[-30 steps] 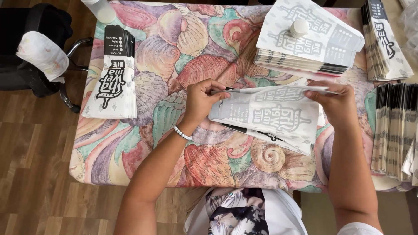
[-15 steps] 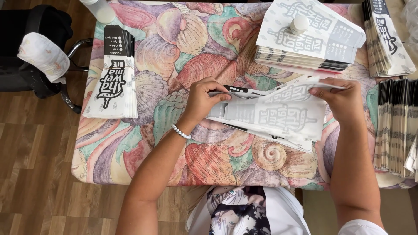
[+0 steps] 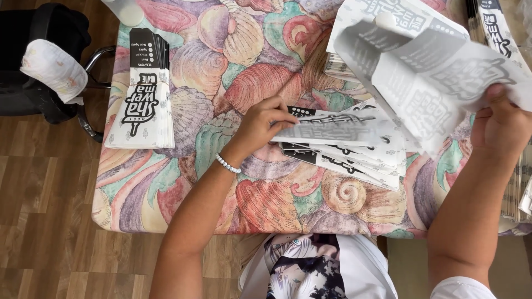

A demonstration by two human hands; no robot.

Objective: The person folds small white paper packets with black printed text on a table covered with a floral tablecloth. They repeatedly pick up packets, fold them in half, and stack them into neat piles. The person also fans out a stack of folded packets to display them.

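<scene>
1. Wooden plank flooring [image 3: 50, 221] fills the left side and lower edge of the frame; a desk [image 3: 266, 210] covered by a cloth printed with pastel seashells takes up the centre and right.
2. Raised printed sheet [image 3: 426, 72]: a white paper sheet with black lettering, lifted off the desk at the upper right of the frame, tilted and motion-blurred. The right hand [image 3: 501, 130] pinches its lower right edge, thumb on top and fingers behind the paper.
3. Fanned pile of flat printed paper bags [image 3: 354, 155]: lies on the desk at centre right, below the raised sheet, the edges stepped towards the lower right. The left hand [image 3: 263, 124] rests on its left end, fingers pressed together and pinching the end of the blurred top piece; a white beaded bracelet [image 3: 228, 164] circles the wrist.
4. Stack of sheets [image 3: 338, 63] at upper centre-right, partly hidden behind the raised sheet.
5. Neat stack of folded bags [image 3: 141, 99], white below with a black upper band, lying on the desk at upper left, well apart from both hands.
6. Further stacks of paper [image 3: 518, 194] line the right edge of the frame, partly cut off.
7. Black chair [image 3: 39, 72] at far left, beside the desk, with a pale cloth [image 3: 54, 69] draped on it.
8. Printed white shirt [image 3: 316, 268] of the person at bottom centre.
</scene>
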